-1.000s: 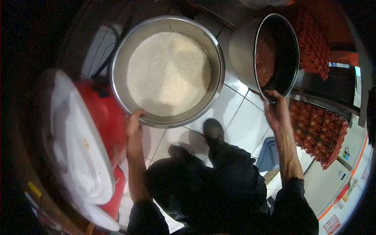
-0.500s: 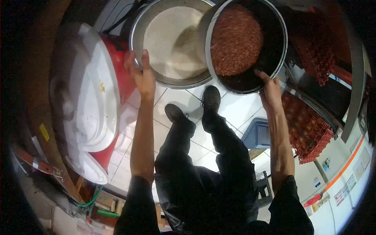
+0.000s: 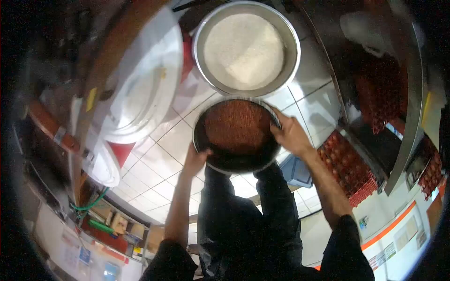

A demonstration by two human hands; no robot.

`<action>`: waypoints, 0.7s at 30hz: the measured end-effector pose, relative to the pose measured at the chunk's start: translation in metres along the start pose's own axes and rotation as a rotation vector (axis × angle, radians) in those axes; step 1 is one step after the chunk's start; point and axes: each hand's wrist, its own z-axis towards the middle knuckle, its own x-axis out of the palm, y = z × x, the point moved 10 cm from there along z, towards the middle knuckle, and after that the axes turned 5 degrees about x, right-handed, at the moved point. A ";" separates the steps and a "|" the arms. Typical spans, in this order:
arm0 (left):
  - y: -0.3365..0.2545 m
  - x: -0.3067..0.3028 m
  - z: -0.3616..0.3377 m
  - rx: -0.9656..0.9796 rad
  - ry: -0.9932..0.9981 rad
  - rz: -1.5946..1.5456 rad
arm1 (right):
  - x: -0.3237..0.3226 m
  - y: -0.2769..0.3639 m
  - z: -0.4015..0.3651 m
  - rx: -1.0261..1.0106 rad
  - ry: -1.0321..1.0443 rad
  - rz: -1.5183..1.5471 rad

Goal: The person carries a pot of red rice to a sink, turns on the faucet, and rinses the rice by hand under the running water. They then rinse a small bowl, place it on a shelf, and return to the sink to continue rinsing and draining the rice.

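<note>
A dark round pot with a light rim is held between both hands, with reddish-brown grains inside it. My left hand grips its left side, thumb over the rim. On its upper right side, my right hand is closed round the rim. Just beyond the pot stands a wide metal pot holding pale, whitish grains. Neither hand touches the metal pot.
White lids or basins lie over something red at the left. Red egg trays stand at the right beside a blue-grey bin. White floor tiles lie below.
The dark pot has moved toward my body and left, away from the metal pot. My left hand has left the metal pot's rim and taken hold of the dark pot.
</note>
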 end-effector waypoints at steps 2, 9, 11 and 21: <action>-0.005 0.001 -0.050 -0.180 -0.026 -0.119 | 0.011 0.015 -0.022 -0.021 0.068 -0.050; -0.007 -0.037 -0.199 -0.236 -0.295 -0.276 | -0.009 0.019 -0.076 0.196 -0.006 0.784; -0.014 -0.046 -0.236 -0.223 -0.443 -0.387 | -0.014 -0.023 -0.079 0.137 -0.234 0.741; 0.078 0.013 -0.442 -0.299 -1.134 -1.180 | 0.027 -0.014 -0.178 0.185 0.224 0.310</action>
